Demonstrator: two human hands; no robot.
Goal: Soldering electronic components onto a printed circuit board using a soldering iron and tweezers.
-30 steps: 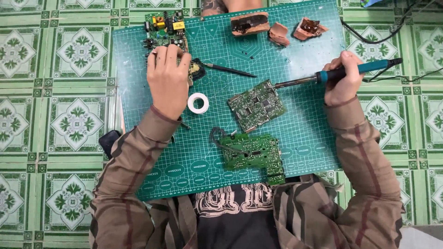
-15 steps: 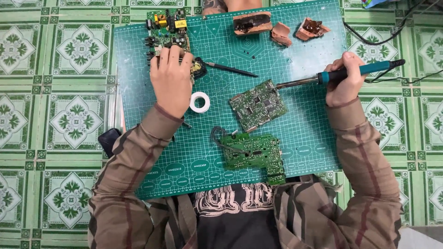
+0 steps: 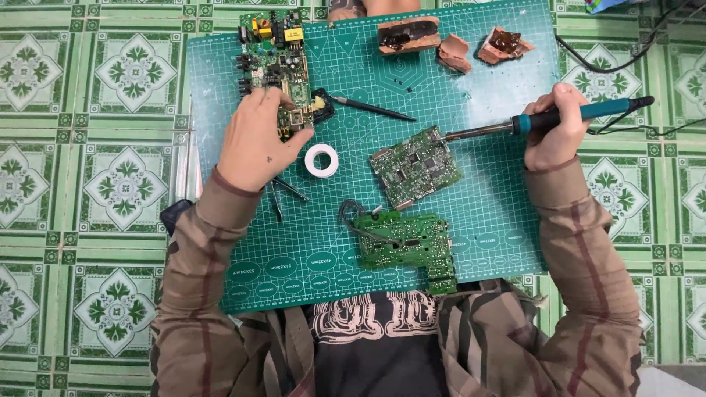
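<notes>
Three circuit boards lay on the green cutting mat (image 3: 220, 110): one low centre (image 3: 404, 242), one mid-frame (image 3: 415, 166), one upper left (image 3: 273, 55). The left hand (image 3: 257, 140) rested loosely on the upper-left board; the right hand (image 3: 553, 126) gripped one soldering iron (image 3: 544, 120). Three brown resin chunks (image 3: 460, 44) sat along the top.

Open mat (image 3: 500, 184) lies right of the tilted board (image 3: 415, 167), under the iron (image 3: 544, 121), and down the mat's left edge. Between the hands, the tape roll (image 3: 321, 160), tilted board and lower board (image 3: 404, 242) sit close together, leaving only narrow lanes. The left hand (image 3: 257, 140) covers the long board (image 3: 276, 62), with tweezers (image 3: 283, 195) just below it. A probe (image 3: 368, 108) and three brown chunks (image 3: 456, 44) crowd the far edge. A cord (image 3: 625, 66) crosses the floor at right.
</notes>
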